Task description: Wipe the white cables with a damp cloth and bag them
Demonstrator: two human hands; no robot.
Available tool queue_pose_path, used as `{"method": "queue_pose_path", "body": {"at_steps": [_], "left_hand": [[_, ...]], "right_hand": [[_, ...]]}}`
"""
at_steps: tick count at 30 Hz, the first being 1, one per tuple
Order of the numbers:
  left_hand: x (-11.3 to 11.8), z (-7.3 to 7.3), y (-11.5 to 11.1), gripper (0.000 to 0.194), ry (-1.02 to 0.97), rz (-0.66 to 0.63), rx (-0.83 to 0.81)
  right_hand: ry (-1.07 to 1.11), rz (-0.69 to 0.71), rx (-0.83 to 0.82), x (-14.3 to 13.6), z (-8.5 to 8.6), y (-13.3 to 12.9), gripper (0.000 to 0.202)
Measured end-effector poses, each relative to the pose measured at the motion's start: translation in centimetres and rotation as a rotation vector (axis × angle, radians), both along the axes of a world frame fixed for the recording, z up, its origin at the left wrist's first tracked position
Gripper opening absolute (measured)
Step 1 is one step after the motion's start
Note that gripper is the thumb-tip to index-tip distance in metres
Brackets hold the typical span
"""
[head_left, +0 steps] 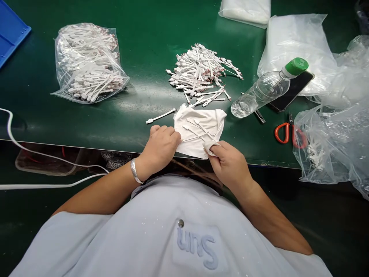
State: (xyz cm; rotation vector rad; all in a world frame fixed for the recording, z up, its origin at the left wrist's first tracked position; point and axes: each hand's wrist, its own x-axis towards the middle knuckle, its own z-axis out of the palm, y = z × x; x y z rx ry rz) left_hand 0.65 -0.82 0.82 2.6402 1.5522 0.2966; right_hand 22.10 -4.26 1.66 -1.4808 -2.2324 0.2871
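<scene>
A white cloth (pixel 198 115) lies at the near edge of the green table, with several short white cables (pixel 192 130) on it. My left hand (pixel 163 148) is closed at the cloth's left side, its fingertips on the end of one cable. At the cloth's lower right corner, my right hand (pixel 230 163) pinches a folded bit of the cloth between thumb and fingers. One loose cable (pixel 160 116) rests on the table just beyond my left hand. A big pile of similar cables (pixel 198 71) lies behind the cloth.
A clear bag full of cables (pixel 89 63) stands at the back left, near a blue tray (pixel 13 30). To the right are a bottle with a green cap (pixel 259 94), a dark phone (pixel 291 92), red-handled scissors (pixel 284 132) and several plastic bags (pixel 296 46).
</scene>
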Motion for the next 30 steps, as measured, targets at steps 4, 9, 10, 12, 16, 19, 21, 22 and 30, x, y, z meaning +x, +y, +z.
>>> {"method": "queue_pose_path", "body": {"at_steps": [4,9,10,12,16,19,21,22,30], "left_hand": [[-0.2,0.2,0.6,0.021,-0.009,0.064,-0.001],[-0.7,0.2,-0.4,0.02,-0.188,0.117,0.052],[-0.7,0.1,-0.6,0.018,-0.223,0.104,0.056],[-0.6,-0.3,-1.0,0.015,-0.268,0.092,0.058],[-0.3,-0.9,-1.2,0.016,-0.297,0.092,0.023],[-0.4,-1.0,-0.9,0.017,-0.319,0.092,-0.031],[-0.5,-0.9,-0.7,0.017,-0.332,0.087,-0.068],[-0.6,-0.8,-0.6,0.017,-0.339,0.086,-0.085],[-0.6,-0.7,-0.5,0.014,-0.373,0.103,-0.14]], "right_hand": [[-0.043,-0.003,0.001,-0.4,-0.2,0.3,0.018],[-0.081,-0.045,0.005,0.3,-0.2,0.2,0.018],[-0.097,-0.043,0.009,0.3,-0.2,0.2,0.018],[-0.143,-0.013,0.021,-0.2,-0.1,0.2,0.02],[-0.281,0.111,0.008,-3.0,0.2,0.9,0.024],[-0.389,0.188,-0.063,-4.7,0.3,1.8,0.028],[-0.449,0.185,-0.112,-4.7,0.3,2.4,0.027],[-0.474,0.163,-0.125,-4.3,0.4,2.6,0.027],[-0.453,0.133,-0.106,-3.4,0.5,2.5,0.024]]}}
